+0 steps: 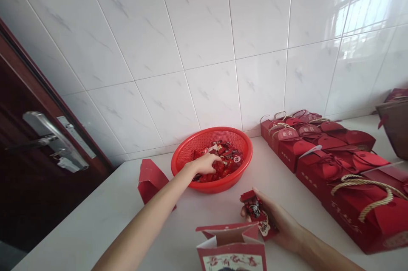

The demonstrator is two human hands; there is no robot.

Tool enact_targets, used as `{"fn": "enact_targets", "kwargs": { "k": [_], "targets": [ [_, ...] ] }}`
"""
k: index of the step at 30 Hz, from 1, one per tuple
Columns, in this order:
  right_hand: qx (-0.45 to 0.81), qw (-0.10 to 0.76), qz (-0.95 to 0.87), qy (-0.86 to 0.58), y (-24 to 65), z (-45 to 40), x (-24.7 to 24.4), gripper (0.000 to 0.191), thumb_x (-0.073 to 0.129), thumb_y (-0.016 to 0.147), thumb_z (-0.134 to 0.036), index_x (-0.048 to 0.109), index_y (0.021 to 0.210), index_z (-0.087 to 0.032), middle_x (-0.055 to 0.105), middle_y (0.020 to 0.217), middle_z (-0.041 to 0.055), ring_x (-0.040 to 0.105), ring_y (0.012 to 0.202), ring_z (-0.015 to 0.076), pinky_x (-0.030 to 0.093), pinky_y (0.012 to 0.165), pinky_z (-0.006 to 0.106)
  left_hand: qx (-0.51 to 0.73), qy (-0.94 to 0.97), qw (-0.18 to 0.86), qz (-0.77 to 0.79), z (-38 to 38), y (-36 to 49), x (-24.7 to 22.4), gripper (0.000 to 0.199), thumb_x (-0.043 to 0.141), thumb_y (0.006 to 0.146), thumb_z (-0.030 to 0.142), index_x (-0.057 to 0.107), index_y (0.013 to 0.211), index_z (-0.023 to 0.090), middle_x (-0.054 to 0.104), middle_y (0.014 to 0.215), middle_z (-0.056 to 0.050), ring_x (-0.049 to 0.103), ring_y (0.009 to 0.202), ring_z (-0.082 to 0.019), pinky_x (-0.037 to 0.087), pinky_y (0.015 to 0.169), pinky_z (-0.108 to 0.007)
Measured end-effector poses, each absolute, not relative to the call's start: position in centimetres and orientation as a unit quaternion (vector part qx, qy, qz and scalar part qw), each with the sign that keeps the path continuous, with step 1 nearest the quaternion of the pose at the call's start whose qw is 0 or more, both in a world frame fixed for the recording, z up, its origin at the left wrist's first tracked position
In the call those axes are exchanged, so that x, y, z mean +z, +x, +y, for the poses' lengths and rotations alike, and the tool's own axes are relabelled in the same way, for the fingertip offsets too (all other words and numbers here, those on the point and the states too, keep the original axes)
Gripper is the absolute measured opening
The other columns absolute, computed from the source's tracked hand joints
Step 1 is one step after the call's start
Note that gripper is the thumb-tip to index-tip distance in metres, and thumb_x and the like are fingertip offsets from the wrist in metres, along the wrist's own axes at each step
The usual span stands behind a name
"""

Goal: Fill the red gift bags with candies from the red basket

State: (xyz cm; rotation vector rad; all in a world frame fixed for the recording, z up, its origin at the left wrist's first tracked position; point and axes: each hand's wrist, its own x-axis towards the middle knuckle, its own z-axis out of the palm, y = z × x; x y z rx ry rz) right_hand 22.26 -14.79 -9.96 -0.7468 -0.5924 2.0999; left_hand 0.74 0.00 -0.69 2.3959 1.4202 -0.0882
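Note:
My left hand [206, 163] reaches into a red plastic basket [219, 187], over a pile of small red-wrapped packets [227, 165]. Its fingers are stretched out among the packets, and the lower fingertips are partly hidden. My right hand [280, 220] is closed around several red wrapped packets [256, 210], one bearing a pale printed design. Beside that hand, nearer to me, stands a red paper gift box [204, 254] with its top open and a cream printed panel on its front.
Rows of closed red gift boxes [331, 186] with rope handles stand along the right. A folded red carton [151, 182] stands left of the basket on the white table [95, 220]. Behind is a tiled wall [210, 97]; at left, a dark door with a metal handle [54, 139].

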Motion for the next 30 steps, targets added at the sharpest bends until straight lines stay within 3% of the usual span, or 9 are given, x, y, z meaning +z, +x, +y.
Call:
{"fn": "enact_targets", "kwargs": {
  "k": [4,13,21,27,30],
  "targets": [
    [0.835,0.405,-0.232,-0.292,22.3,-14.8,-10.0,0.047,0.057,0.092,-0.057,0.068,0.087,-0.011,0.072,0.075,0.0070,0.063,0.058,0.0117,0.048,0.059,0.022,0.054,0.832,0.170,0.526,0.3,0.5,-0.4,0.035,0.060,0.080,0.016,0.075,0.111,0.022,0.069,0.125,-0.008,0.057,0.126,-0.029,0.044,0.105,-0.035],
    [0.837,0.401,-0.225,-0.296,22.3,-14.9,-9.8,0.045,0.056,0.094,-0.053,0.068,0.086,-0.011,0.072,0.078,0.0084,0.064,0.060,0.0123,0.050,0.060,0.022,0.107,0.804,0.214,0.544,0.5,0.3,-0.7,0.031,0.055,0.087,0.020,0.075,0.111,0.022,0.056,0.146,-0.007,0.043,0.142,-0.027,0.035,0.115,-0.035],
    [0.838,0.400,-0.231,-0.290,22.3,-14.7,-10.2,0.046,0.058,0.092,-0.055,0.069,0.087,-0.011,0.072,0.078,0.0084,0.065,0.060,0.0127,0.050,0.062,0.023,0.121,0.791,0.217,0.559,0.8,0.0,-1.1,0.023,0.058,0.086,0.026,0.077,0.098,0.021,0.072,0.121,-0.005,0.063,0.118,-0.025,0.047,0.100,-0.031],
    [0.837,0.400,-0.225,-0.298,22.3,-14.8,-9.9,0.044,0.055,0.094,-0.053,0.069,0.088,-0.011,0.072,0.078,0.0083,0.065,0.060,0.0126,0.050,0.061,0.023,0.157,0.757,0.186,0.606,1.3,-0.4,-1.2,0.036,0.053,0.085,0.012,0.072,0.114,0.021,0.070,0.126,-0.006,0.065,0.113,-0.021,0.048,0.094,-0.025],
    [0.835,0.403,-0.227,-0.297,22.3,-14.9,-9.7,0.044,0.056,0.094,-0.052,0.069,0.087,-0.010,0.072,0.078,0.0087,0.065,0.061,0.0126,0.050,0.061,0.023,0.175,0.717,0.152,0.657,1.8,-0.9,-1.2,0.035,0.049,0.085,0.010,0.072,0.110,0.018,0.073,0.118,-0.009,0.067,0.106,-0.021,0.049,0.085,-0.026]
  ]
}}
